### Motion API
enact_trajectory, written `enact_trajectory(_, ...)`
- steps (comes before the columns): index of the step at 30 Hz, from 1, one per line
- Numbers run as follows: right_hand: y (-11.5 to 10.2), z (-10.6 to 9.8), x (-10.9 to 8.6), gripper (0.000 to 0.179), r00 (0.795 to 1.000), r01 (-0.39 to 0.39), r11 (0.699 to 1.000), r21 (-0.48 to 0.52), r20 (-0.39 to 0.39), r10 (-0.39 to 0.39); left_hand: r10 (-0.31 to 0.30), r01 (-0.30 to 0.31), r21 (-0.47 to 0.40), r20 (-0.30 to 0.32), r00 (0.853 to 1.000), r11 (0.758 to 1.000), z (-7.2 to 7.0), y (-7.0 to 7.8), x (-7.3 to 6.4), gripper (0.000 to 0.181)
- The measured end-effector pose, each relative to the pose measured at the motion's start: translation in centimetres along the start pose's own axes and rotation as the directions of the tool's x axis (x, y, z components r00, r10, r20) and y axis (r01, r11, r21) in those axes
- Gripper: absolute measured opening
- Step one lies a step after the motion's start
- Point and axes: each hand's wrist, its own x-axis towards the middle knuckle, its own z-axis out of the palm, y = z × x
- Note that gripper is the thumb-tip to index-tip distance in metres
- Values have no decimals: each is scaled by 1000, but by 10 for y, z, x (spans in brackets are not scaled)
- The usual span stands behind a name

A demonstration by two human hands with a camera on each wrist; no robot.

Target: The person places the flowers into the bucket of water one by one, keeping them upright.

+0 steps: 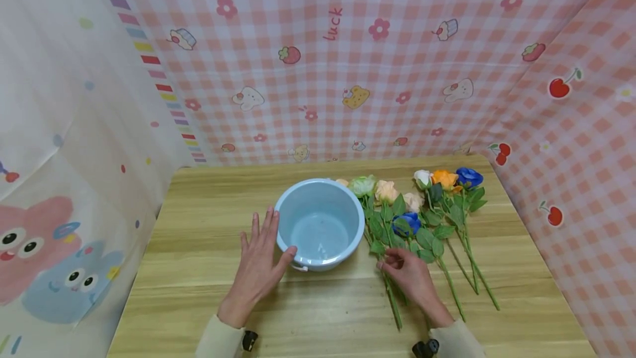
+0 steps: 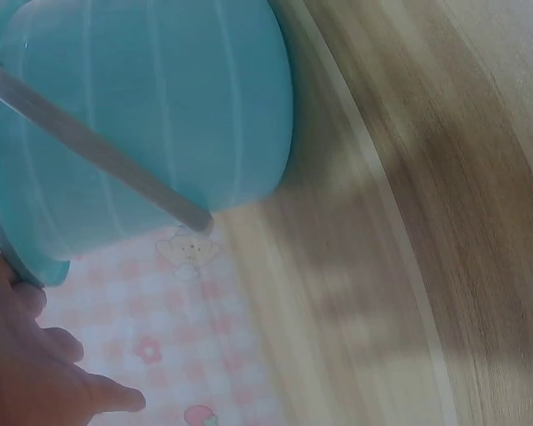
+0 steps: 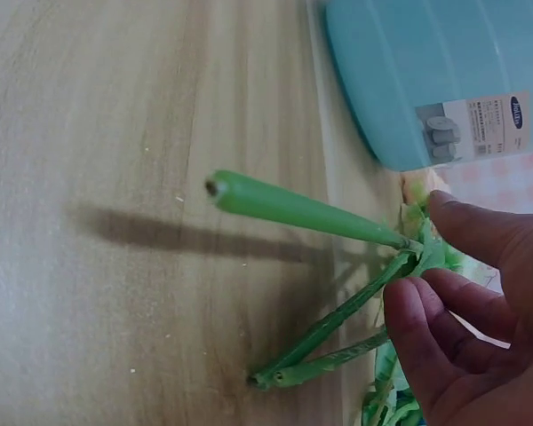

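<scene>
A light blue bucket [image 1: 320,225] stands upright on the table. My left hand [image 1: 258,264] lies along its left side with fingers spread, the fingertips and thumb touching the rim. In the left wrist view, the fingers [image 2: 40,342] reach the bucket's rim beside its grey handle [image 2: 98,142]. To the right of the bucket, my right hand [image 1: 407,275] is around the stems of artificial roses. Its thumb and bent fingers [image 3: 426,337] stand apart on either side of a green stem [image 3: 302,211], whose cut end is raised off the wood. Leaves partly hide where the stems meet.
More roses lie to the right: a blue one [image 1: 469,178], an orange one [image 1: 444,179], a white one [image 1: 423,178], a pale green one [image 1: 362,185]. Another blue rose [image 1: 406,224] lies nearer. Patterned cloth [image 1: 318,82] hangs behind the wooden table [image 1: 199,247].
</scene>
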Motion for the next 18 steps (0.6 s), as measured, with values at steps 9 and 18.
enact_trajectory(9, 5, 4, 6, 27, 1000, 10, 999, -41, 16, -9, -11, 11, 3, -2, 1000, 1000, 2, -1, 0, 85)
enact_trajectory(18, 6, -2, 5, 23, 997, -8, 999, 33, 79, 5, -17, 17, -6, 1, 1000, 1000, 2, 0, 0, 86)
